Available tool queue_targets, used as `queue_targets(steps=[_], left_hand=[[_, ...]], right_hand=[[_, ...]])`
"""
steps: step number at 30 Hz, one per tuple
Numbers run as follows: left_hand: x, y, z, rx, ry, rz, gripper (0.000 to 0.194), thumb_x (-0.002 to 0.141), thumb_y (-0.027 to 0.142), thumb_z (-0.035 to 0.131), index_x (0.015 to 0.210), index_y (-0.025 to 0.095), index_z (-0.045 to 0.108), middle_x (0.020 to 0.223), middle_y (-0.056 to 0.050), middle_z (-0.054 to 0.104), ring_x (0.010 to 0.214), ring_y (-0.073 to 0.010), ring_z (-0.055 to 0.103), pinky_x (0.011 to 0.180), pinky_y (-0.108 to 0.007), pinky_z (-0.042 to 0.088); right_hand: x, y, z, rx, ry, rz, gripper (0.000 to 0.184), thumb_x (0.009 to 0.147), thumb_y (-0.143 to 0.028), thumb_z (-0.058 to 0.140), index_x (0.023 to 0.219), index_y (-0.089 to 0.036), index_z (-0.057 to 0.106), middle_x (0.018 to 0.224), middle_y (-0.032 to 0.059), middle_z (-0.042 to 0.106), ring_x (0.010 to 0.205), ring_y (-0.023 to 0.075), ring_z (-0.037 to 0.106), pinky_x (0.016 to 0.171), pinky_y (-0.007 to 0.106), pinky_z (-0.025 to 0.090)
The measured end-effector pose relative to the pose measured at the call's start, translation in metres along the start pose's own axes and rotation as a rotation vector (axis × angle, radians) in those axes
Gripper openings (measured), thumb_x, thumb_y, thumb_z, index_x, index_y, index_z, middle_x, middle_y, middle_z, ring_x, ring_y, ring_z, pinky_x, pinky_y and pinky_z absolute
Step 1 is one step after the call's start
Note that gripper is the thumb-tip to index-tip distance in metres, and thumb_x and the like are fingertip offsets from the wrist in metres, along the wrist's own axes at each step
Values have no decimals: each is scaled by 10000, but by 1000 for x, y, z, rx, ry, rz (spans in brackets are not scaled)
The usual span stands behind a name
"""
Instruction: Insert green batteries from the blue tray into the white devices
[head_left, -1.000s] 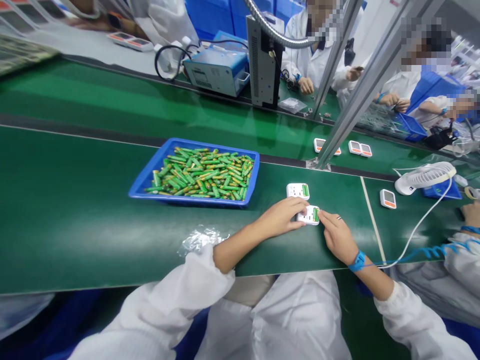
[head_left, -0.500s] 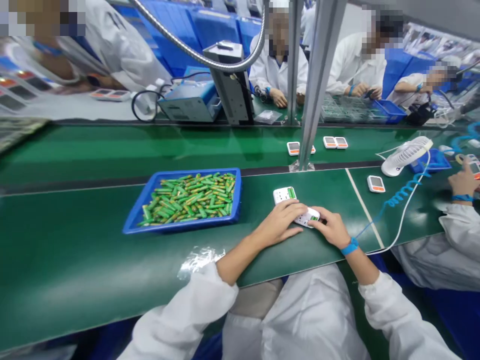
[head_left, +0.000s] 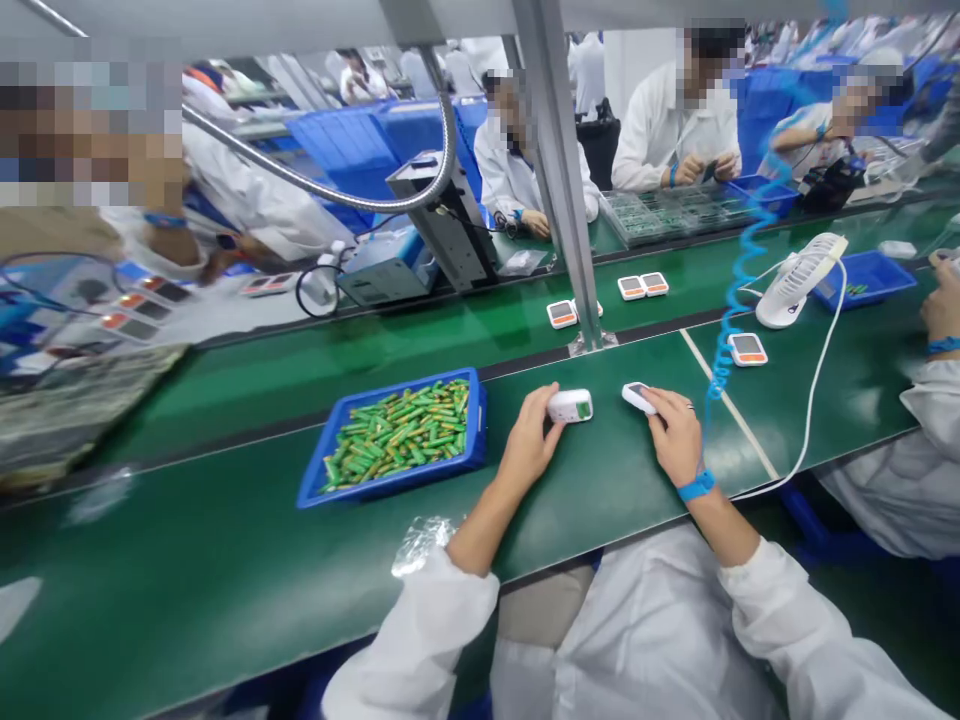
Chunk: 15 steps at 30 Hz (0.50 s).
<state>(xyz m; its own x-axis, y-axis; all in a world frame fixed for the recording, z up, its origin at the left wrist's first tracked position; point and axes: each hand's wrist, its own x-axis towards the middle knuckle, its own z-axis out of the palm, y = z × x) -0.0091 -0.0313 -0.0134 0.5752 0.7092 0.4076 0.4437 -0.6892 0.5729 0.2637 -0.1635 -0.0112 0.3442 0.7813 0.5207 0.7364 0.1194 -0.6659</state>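
My left hand (head_left: 531,436) grips a small white electronic device (head_left: 566,407) by its left end. Its back faces up, and a green battery shows at the right end. To the right, my right hand (head_left: 677,437) holds a second white device (head_left: 636,396) tilted between thumb and fingers, its dark screen partly in view. A gap separates the two devices over the green bench. Left of my hands stands a blue tray (head_left: 481,420) filled with green batteries (head_left: 405,430). A blue wrist strap (head_left: 697,486) circles my right wrist.
A metal post (head_left: 566,190) rises behind my hands. White-and-orange display devices (head_left: 643,286) lie on the far green belt, another (head_left: 748,350) to the right. A white fan (head_left: 801,280), a coiled blue cord (head_left: 739,290) and crumpled plastic (head_left: 421,545) are around. Co-workers sit opposite and at right.
Both devices have come up off the bench. My left hand now holds one, and my right hand has drawn the other away to the right and turned it. The camera view has shifted.
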Motion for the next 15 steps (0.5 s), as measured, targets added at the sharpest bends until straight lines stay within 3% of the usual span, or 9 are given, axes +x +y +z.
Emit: queue_targets(steps=[3,6,11,15], left_hand=[[-4,13,-2,-9,-104,100,516,1052,95,506,1544,221,593,1486,-155,605,1427,-269,619,1235,-481,527],[-8,17,-1,-28,-227,193,504,1010,39,492,1432,231,690,1424,-137,634,1364,-260,657,1187,-468,570],[-6,16,1,-36,-252,322,615,1004,43,502,1557,271,648,1539,-139,645,1511,-312,587,1270,-581,521],[-1,19,0,-5,-314,336,650,1042,132,575,1669,300,553,1630,-124,626,1633,-364,468,1327,-667,440]], right_hand=[[0,4,6,-21,-36,-43,500,1020,-97,529,1403,-258,809,1402,124,765,1333,320,663,1188,568,542],[-3,1,11,-13,-113,-104,578,959,-31,531,1412,-265,803,1451,123,728,1378,330,615,1210,594,530],[-6,-7,12,-5,-213,-121,609,935,-4,515,1429,-228,791,1489,163,695,1422,359,568,1206,612,541],[-7,-8,14,47,-204,-111,644,907,13,519,1435,-246,782,1465,149,710,1475,358,544,1238,621,530]])
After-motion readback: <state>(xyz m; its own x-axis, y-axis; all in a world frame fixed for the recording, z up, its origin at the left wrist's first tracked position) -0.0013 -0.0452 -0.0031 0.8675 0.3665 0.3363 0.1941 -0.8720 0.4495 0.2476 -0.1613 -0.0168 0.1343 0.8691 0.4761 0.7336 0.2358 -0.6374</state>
